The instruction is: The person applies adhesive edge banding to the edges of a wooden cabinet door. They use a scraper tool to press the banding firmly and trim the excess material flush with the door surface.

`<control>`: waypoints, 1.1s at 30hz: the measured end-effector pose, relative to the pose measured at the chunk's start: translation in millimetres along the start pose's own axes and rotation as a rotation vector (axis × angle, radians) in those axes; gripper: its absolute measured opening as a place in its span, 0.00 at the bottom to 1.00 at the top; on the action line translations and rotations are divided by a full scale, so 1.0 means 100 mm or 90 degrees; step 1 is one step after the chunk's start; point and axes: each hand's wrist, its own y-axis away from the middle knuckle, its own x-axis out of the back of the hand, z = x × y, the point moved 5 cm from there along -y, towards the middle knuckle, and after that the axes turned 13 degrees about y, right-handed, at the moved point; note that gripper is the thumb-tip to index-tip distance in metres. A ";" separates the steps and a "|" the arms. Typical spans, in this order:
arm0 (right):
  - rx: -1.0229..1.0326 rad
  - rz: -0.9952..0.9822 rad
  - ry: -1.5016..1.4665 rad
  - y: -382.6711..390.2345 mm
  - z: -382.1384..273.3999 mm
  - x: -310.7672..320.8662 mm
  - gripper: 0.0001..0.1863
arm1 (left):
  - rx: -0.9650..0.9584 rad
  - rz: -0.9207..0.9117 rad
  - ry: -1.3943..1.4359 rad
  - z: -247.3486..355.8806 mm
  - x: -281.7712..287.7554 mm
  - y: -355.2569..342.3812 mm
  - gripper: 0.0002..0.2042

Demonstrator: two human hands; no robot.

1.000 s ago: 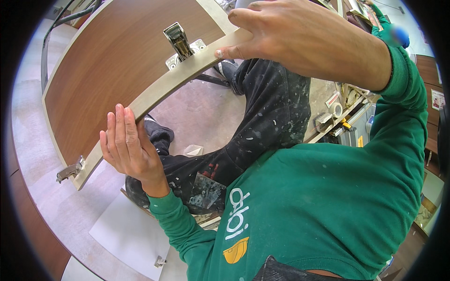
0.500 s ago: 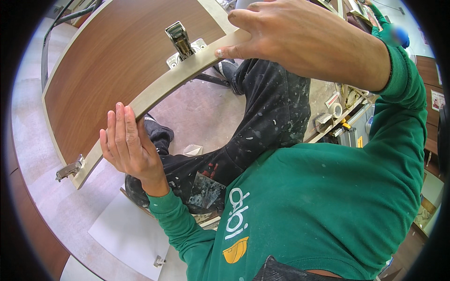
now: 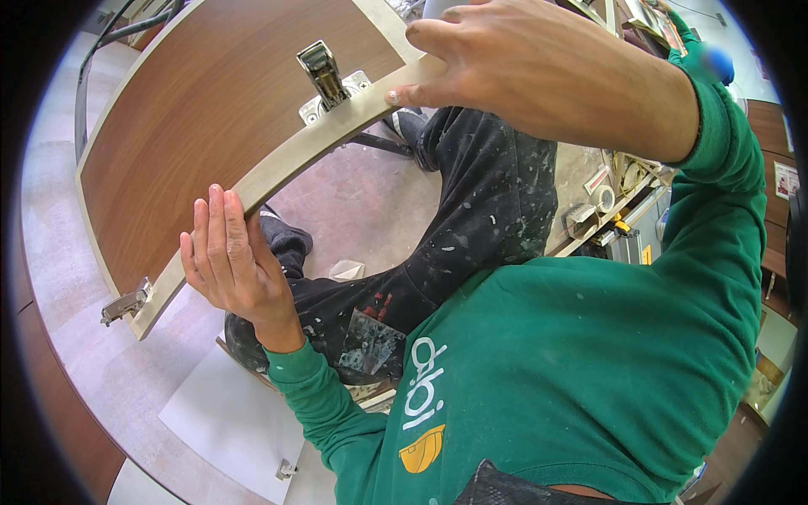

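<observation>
A cabinet door (image 3: 210,118) with a wood-grain face and pale edge banding stands in front of me, tilted. Two metal hinges are fixed along its near edge: one hinge (image 3: 324,76) toward the middle, its arm raised, and another hinge (image 3: 126,305) at the lower left end. My left hand (image 3: 231,257) clasps the near edge between the hinges, fingers straight over the wood-grain side, thumb partly hidden on the other side. My right hand (image 3: 497,67) grips the edge near its upper right end, thumb along the banding; the other fingers are largely hidden.
A white panel (image 3: 236,421) with a small hinge lies at the lower left. My paint-spotted trousers (image 3: 471,202) are under the door. At right are a roll of tape (image 3: 602,198) and a grey case (image 3: 640,240). A person in green (image 3: 703,59) is at the far upper right.
My right hand and forearm have shifted very slightly to the left. The door, its hinges and my left hand look practically the same.
</observation>
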 end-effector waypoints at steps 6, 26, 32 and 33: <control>-0.009 -0.043 0.048 -0.02 -0.03 0.06 0.08 | 0.001 -0.001 0.004 0.02 0.01 -0.02 0.17; -0.013 0.024 -0.028 0.04 0.01 -0.01 0.07 | 0.013 -0.086 0.069 0.36 -0.07 -0.16 0.25; -0.002 0.041 -0.046 0.01 0.01 0.02 0.06 | 0.007 -0.169 0.117 0.80 -0.32 -0.27 0.27; 0.002 0.045 -0.049 0.03 0.02 0.02 0.06 | 0.013 -0.168 0.113 0.84 -0.35 -0.28 0.28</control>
